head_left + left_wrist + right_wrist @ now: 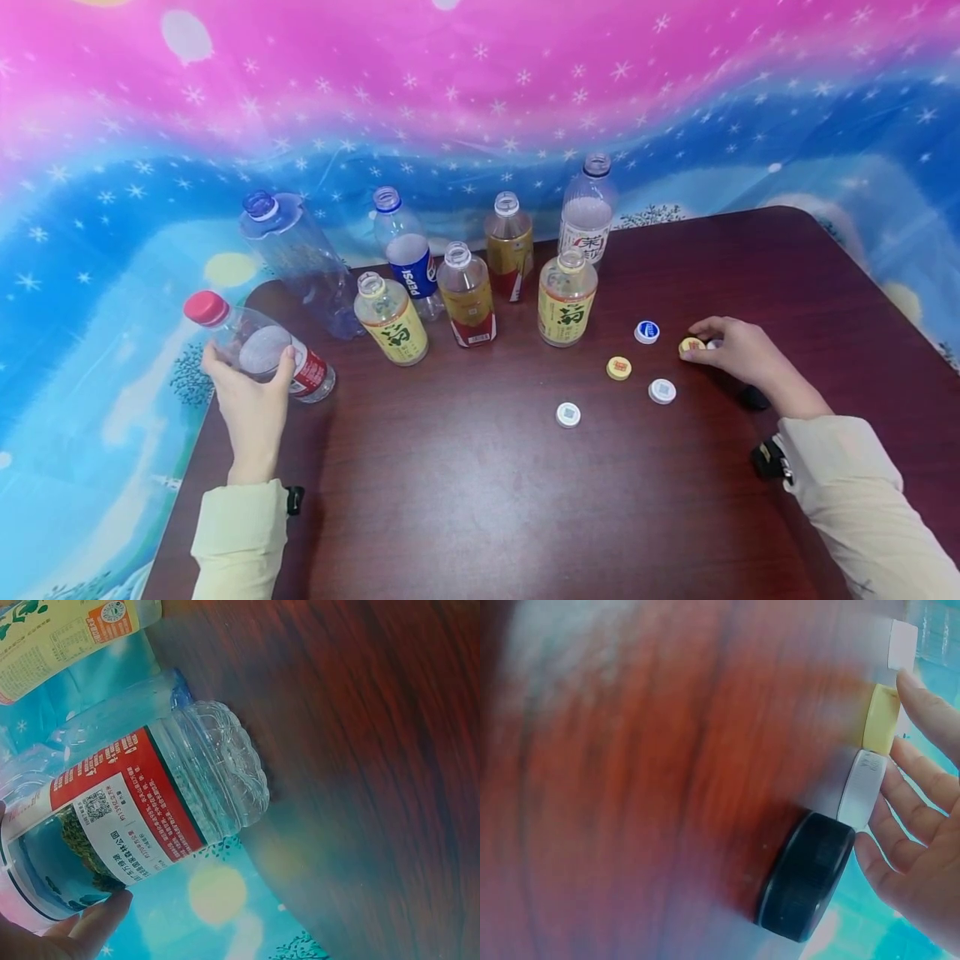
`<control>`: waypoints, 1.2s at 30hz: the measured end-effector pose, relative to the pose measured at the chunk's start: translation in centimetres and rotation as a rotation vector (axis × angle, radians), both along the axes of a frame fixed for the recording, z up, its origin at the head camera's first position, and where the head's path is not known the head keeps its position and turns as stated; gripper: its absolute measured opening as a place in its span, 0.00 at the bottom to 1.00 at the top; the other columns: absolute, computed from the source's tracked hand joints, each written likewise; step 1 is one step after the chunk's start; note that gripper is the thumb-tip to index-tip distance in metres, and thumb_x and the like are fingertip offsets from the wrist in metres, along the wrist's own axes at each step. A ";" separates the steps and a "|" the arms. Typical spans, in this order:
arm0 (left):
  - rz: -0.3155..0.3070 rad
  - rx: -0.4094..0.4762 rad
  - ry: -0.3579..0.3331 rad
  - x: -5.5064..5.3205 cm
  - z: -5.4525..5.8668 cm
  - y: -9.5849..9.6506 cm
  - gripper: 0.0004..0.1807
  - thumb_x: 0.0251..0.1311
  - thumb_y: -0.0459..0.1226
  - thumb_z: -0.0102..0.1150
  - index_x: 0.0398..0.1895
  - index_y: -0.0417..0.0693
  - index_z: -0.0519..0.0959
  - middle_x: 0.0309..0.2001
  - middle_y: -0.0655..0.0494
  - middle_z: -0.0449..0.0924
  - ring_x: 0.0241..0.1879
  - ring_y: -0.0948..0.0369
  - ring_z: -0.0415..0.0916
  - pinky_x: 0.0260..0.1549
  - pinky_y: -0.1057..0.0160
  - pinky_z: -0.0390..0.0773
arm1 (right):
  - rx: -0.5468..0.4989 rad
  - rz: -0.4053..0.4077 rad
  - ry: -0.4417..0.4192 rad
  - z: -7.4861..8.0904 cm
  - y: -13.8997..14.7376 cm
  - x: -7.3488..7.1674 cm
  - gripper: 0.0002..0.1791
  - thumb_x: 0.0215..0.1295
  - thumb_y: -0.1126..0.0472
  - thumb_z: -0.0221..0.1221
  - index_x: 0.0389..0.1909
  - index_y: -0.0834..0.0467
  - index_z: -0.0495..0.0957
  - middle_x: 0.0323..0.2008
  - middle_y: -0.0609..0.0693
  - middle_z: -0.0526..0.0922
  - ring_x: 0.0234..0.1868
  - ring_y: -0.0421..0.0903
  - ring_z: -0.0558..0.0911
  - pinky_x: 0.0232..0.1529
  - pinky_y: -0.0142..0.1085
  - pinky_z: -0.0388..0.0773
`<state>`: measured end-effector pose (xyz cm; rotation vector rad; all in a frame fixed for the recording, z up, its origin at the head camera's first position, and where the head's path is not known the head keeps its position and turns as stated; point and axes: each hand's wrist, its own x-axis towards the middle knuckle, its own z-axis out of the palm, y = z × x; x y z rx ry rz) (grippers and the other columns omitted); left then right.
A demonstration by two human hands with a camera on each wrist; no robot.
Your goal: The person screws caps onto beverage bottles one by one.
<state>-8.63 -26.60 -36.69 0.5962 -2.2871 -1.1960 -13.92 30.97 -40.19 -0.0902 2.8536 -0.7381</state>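
Note:
In the head view my left hand (251, 408) grips a clear plastic bottle (258, 337) with a red cap (206, 307), thumb and fingers around its upper body. Its ribbed base (225, 769) and red-and-white label (124, 814) show in the left wrist view. On the right, my right hand (738, 357) pinches a yellow bottle cap (691, 347) between thumb and finger, low over the table. Beside those fingers in the right wrist view are a white cap (862, 789) and a black cap (807, 877).
Several uncapped bottles stand along the back, among them a Pepsi bottle (412, 262), a large bluish bottle (307, 267) and a yellow-labelled bottle (567, 300). Loose caps lie on the dark wooden table (450, 483): blue (647, 332), yellow (618, 367), white (662, 391) and another white (568, 415).

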 end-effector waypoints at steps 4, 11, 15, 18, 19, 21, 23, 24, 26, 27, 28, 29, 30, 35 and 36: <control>-0.002 0.015 -0.011 -0.1 -0.1 0.0 0.50 0.57 0.48 0.62 0.74 0.49 0.41 0.72 0.44 0.53 0.71 0.50 0.55 0.72 0.50 0.54 | 0.000 0.001 -0.002 -0.1 0.0 -0.1 0.30 0.56 0.53 0.66 0.52 0.72 0.73 0.47 0.71 0.78 0.41 0.58 0.75 0.45 0.54 0.74; 0.002 0.015 0.021 -0.2 -0.2 0.2 0.50 0.56 0.46 0.63 0.74 0.51 0.41 0.71 0.45 0.52 0.71 0.50 0.55 0.72 0.49 0.54 | 0.012 0.015 0.000 -0.2 0.0 -0.3 0.26 0.55 0.54 0.66 0.48 0.70 0.76 0.44 0.68 0.78 0.38 0.55 0.75 0.41 0.47 0.73; 0.027 0.001 0.052 -0.2 -0.3 0.4 0.52 0.55 0.47 0.64 0.74 0.51 0.40 0.71 0.45 0.47 0.72 0.51 0.51 0.73 0.50 0.53 | 0.018 0.015 0.003 -0.2 0.1 -0.2 0.25 0.56 0.54 0.66 0.46 0.70 0.77 0.43 0.68 0.78 0.37 0.55 0.74 0.38 0.45 0.72; 0.055 -0.005 0.091 -0.1 -0.3 0.6 0.54 0.53 0.48 0.66 0.74 0.52 0.40 0.71 0.48 0.45 0.71 0.52 0.52 0.71 0.52 0.57 | 0.019 0.011 0.003 -0.2 0.1 -0.2 0.24 0.56 0.54 0.65 0.46 0.70 0.77 0.42 0.68 0.77 0.37 0.55 0.74 0.38 0.45 0.72; 0.062 -0.002 0.108 -0.1 -0.2 0.6 0.54 0.52 0.49 0.67 0.74 0.52 0.40 0.71 0.50 0.45 0.71 0.53 0.52 0.71 0.53 0.59 | 0.021 0.010 0.003 -0.2 0.1 -0.2 0.24 0.56 0.54 0.65 0.45 0.70 0.78 0.42 0.68 0.77 0.37 0.55 0.74 0.38 0.45 0.72; 0.068 0.016 0.142 0.0 -0.1 0.7 0.55 0.51 0.49 0.68 0.74 0.53 0.40 0.72 0.53 0.44 0.70 0.56 0.53 0.70 0.55 0.61 | 0.022 0.006 0.001 -0.3 0.1 -0.2 0.24 0.57 0.54 0.65 0.45 0.70 0.78 0.42 0.68 0.78 0.37 0.56 0.74 0.39 0.47 0.73; 0.069 0.028 0.173 0.1 -0.1 0.8 0.55 0.50 0.49 0.68 0.74 0.53 0.41 0.72 0.55 0.43 0.71 0.59 0.51 0.70 0.58 0.60 | 0.023 0.001 -0.005 -0.3 0.2 -0.2 0.25 0.57 0.53 0.65 0.46 0.70 0.78 0.42 0.68 0.78 0.37 0.56 0.74 0.40 0.48 0.73; 0.068 0.030 0.186 0.2 0.0 0.8 0.55 0.50 0.48 0.69 0.74 0.53 0.41 0.72 0.56 0.43 0.72 0.60 0.50 0.70 0.59 0.60 | 0.023 0.000 -0.009 -0.2 0.2 -0.2 0.25 0.57 0.53 0.65 0.46 0.70 0.77 0.43 0.68 0.78 0.37 0.56 0.74 0.40 0.48 0.73; 0.064 0.033 0.203 0.3 0.1 0.9 0.55 0.50 0.48 0.69 0.74 0.54 0.41 0.72 0.56 0.42 0.72 0.61 0.50 0.70 0.60 0.59 | 0.020 -0.002 -0.015 -0.2 0.2 -0.2 0.26 0.58 0.52 0.65 0.47 0.70 0.77 0.43 0.68 0.77 0.38 0.55 0.74 0.40 0.49 0.74; 0.063 0.032 0.210 0.3 0.1 1.0 0.55 0.50 0.47 0.69 0.73 0.54 0.41 0.72 0.56 0.42 0.72 0.61 0.50 0.70 0.61 0.59 | 0.018 -0.002 -0.017 -0.1 0.2 -0.2 0.26 0.59 0.52 0.64 0.47 0.70 0.77 0.44 0.68 0.77 0.38 0.56 0.74 0.41 0.49 0.74; 0.062 0.030 0.216 0.4 0.2 1.1 0.55 0.50 0.47 0.69 0.73 0.53 0.41 0.73 0.56 0.42 0.72 0.61 0.49 0.70 0.61 0.58 | 0.017 -0.003 -0.017 0.0 0.2 -0.2 0.26 0.59 0.51 0.64 0.47 0.70 0.77 0.44 0.69 0.78 0.38 0.56 0.74 0.41 0.50 0.74; 0.063 0.024 0.223 0.4 0.3 1.2 0.55 0.50 0.46 0.69 0.73 0.52 0.41 0.73 0.55 0.42 0.72 0.61 0.49 0.71 0.62 0.58 | 0.016 -0.005 -0.015 0.0 0.1 -0.1 0.25 0.59 0.51 0.64 0.47 0.69 0.77 0.45 0.69 0.78 0.39 0.56 0.74 0.42 0.51 0.74; 0.068 0.019 0.235 0.5 0.4 1.3 0.55 0.50 0.46 0.69 0.73 0.51 0.42 0.73 0.55 0.42 0.72 0.61 0.48 0.71 0.62 0.57 | 0.010 -0.007 -0.013 0.2 0.1 -0.1 0.25 0.60 0.51 0.63 0.47 0.69 0.77 0.45 0.69 0.78 0.40 0.57 0.75 0.43 0.52 0.74; 0.115 -0.037 0.368 0.9 1.2 2.3 0.55 0.49 0.44 0.68 0.73 0.42 0.43 0.74 0.49 0.41 0.73 0.62 0.41 0.72 0.67 0.49 | -0.018 -0.020 0.010 1.0 0.0 0.2 0.25 0.62 0.50 0.61 0.48 0.67 0.76 0.47 0.69 0.78 0.42 0.58 0.77 0.42 0.51 0.76; 0.122 -0.047 0.406 1.1 1.4 2.7 0.56 0.48 0.45 0.68 0.73 0.39 0.43 0.74 0.47 0.40 0.74 0.62 0.39 0.72 0.68 0.46 | -0.023 -0.019 0.018 1.1 -0.1 0.2 0.25 0.62 0.50 0.61 0.49 0.67 0.76 0.47 0.69 0.78 0.42 0.58 0.77 0.41 0.50 0.76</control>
